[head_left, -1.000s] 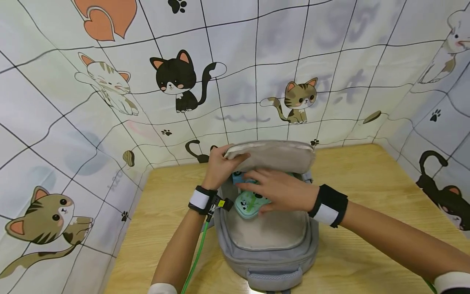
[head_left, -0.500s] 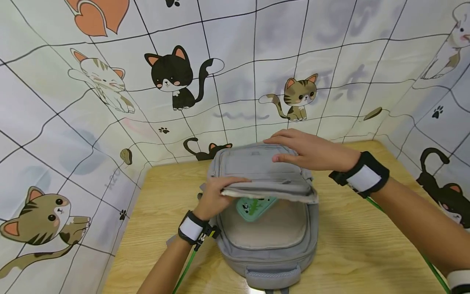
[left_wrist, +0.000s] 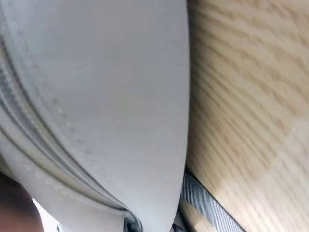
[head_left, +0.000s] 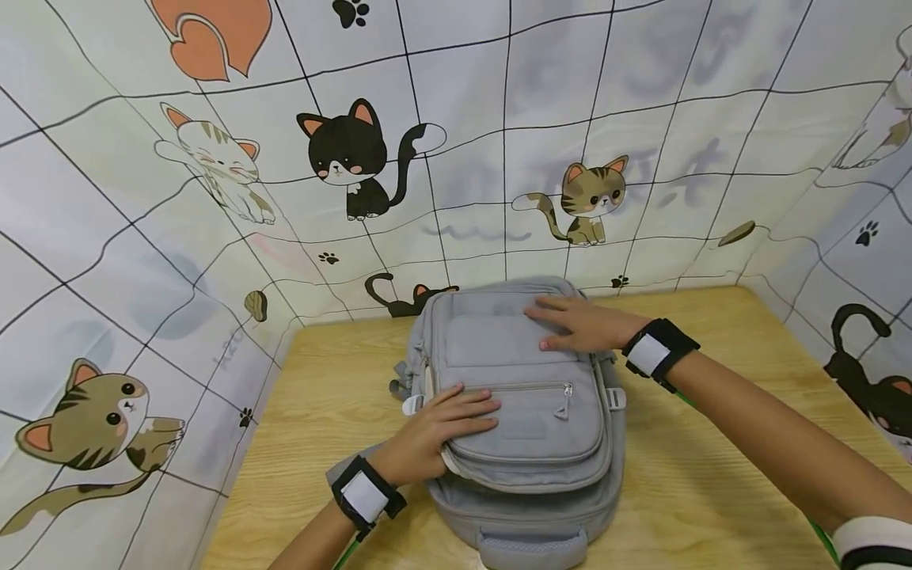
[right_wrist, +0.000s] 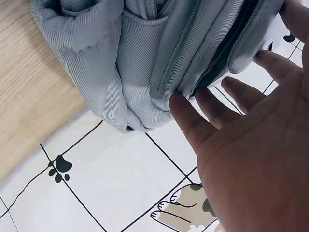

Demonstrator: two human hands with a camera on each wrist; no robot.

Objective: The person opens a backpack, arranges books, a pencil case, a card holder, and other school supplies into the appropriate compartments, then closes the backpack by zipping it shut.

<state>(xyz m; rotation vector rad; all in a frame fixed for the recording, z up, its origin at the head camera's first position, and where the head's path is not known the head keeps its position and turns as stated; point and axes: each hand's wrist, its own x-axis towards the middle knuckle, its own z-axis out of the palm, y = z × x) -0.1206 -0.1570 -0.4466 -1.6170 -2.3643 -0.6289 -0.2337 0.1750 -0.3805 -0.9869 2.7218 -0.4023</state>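
A grey backpack (head_left: pixel 523 336) lies on its back on the wooden table, with its front flap down over the main compartment. My left hand (head_left: pixel 435 435) rests on the flap's lower left side, fingers stretched over the fabric; its thumb is hidden. On the upper right of the pack lies my right hand (head_left: pixel 587 326), fingers spread. The right wrist view shows this hand (right_wrist: pixel 251 150) with extended fingers beside the pack's grey side (right_wrist: pixel 145 67). In the left wrist view, the pack's side panel (left_wrist: pixel 116 96) and open zipper edge (left_wrist: pixel 43 130) fill the left. The pack's contents are hidden.
The wooden table (head_left: pixel 712 443) extends to both sides of the pack. A cloth wall with cat drawings (head_left: pixel 470 158) stands close behind it. The carry handle (head_left: pixel 533 548) is near the front, and a strap (left_wrist: pixel 207 203) lies on the table at left.
My left hand has lowered the flap, covering the green panda-print case inside. The right hand has come out of the compartment, risen over the pack and settled on its upper right.
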